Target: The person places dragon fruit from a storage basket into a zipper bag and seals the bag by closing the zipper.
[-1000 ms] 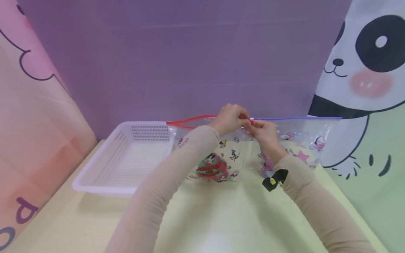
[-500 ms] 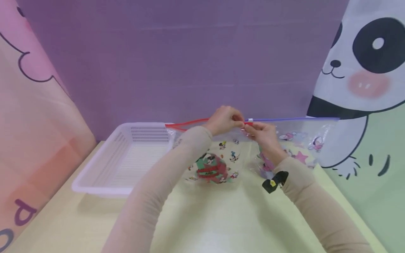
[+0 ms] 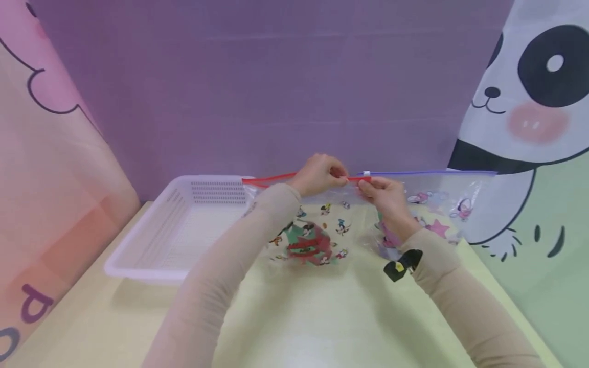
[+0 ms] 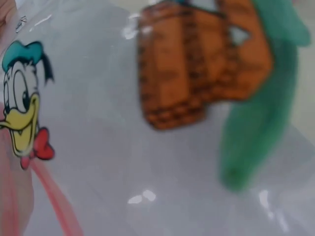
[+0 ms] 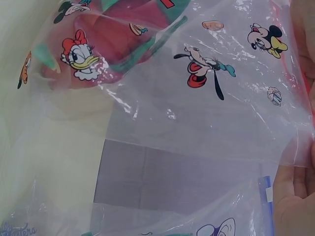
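A clear zip bag [image 3: 331,220] printed with cartoon figures stands upright on the yellow table [image 3: 322,317]. Its top edge is a red zip strip [image 3: 271,179]. My left hand [image 3: 341,178] pinches that strip near the middle. My right hand [image 3: 364,187] pinches the bag's top just beside it, under a small white slider [image 3: 366,174]. Inside the bag lies a red and green item [image 3: 309,245], which fills the left wrist view [image 4: 197,69]. In the right wrist view the bag's film [image 5: 197,123] spreads wide, with my right fingers [image 5: 293,191] at the lower right.
A white perforated basket [image 3: 138,255] sits at the left of the table. A second clear bag with a purple zip edge [image 3: 428,173] and pink stars stands to the right. Purple wall behind, a panda curtain [image 3: 529,102] at right. A black clip [image 3: 399,265] hangs on my right sleeve.
My left hand has slid a little to the left along the red zip strip, widening the gap from my right hand. The right hand has barely moved.
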Available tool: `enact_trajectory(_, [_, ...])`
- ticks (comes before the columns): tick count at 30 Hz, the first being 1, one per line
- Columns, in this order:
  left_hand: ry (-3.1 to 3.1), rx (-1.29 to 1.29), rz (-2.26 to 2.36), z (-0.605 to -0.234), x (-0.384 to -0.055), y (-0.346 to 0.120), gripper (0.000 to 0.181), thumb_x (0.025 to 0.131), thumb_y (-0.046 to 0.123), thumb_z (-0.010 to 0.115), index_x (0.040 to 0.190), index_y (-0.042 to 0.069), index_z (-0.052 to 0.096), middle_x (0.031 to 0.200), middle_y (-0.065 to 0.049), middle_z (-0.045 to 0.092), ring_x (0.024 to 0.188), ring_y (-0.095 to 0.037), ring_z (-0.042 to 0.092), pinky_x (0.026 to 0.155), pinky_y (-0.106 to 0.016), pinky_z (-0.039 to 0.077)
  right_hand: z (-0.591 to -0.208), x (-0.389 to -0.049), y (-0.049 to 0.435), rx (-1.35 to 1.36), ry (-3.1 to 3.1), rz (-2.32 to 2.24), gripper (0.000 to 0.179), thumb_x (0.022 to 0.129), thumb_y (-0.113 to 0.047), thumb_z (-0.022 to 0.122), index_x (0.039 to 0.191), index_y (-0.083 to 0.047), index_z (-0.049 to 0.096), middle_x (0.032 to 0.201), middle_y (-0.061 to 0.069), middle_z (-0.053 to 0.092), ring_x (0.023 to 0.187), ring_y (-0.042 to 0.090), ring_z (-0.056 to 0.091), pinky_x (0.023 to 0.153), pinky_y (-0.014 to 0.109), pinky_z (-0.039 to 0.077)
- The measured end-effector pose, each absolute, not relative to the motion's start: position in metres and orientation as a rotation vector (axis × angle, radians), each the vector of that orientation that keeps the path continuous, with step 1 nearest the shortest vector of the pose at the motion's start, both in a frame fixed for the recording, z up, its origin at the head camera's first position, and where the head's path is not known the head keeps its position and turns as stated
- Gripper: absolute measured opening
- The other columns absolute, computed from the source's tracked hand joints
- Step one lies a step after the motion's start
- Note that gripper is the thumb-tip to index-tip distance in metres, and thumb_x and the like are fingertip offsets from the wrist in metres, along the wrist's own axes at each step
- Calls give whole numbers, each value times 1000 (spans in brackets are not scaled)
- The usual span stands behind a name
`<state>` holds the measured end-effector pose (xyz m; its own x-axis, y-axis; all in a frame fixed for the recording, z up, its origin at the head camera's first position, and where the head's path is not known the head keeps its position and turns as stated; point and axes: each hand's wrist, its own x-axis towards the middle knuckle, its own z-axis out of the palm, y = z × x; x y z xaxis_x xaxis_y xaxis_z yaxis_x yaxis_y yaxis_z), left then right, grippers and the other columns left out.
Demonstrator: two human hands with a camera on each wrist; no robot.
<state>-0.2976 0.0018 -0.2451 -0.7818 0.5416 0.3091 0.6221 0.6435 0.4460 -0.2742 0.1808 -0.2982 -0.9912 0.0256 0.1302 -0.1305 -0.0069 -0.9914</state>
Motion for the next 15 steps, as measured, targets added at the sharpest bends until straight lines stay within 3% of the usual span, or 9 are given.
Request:
enact_trajectory(3, [-2701,-973,-847,-247,-298,0,15,84,19,66,94,10,70,89,-1,69,78,-9,59,70,-17,48,-319,-299,194,171,-2068,2215,20,82,-14,67,100,-7,69,83,-4,70,81,9,67,78,22,53])
enact_trajectory(6, [-2675,-987,-899,-248,-298,-1,13,83,18,67,93,10,70,88,-1,69,77,-9,59,70,-18,48,-324,-304,200,194,-2038,2249,20,80,-15,68,99,-7,70,86,-1,71,82,11,67,79,23,53])
enact_trajectory(10, [-2644,-988,-987,-251,-298,-5,12,82,17,68,91,9,70,86,-1,69,76,-9,60,69,-18,49,-303,-279,188,161,-2056,2208,8,83,-11,65,87,-14,70,78,-7,70,76,5,67,77,20,53])
enact_trajectory(15, [-2636,-956,-1114,-256,-298,-10,13,82,16,69,92,10,71,84,-1,69,74,-9,60,67,-19,50,-291,-265,182,152,-2072,2227,24,86,-5,60,73,-24,67,70,-12,68,70,0,65,72,15,52])
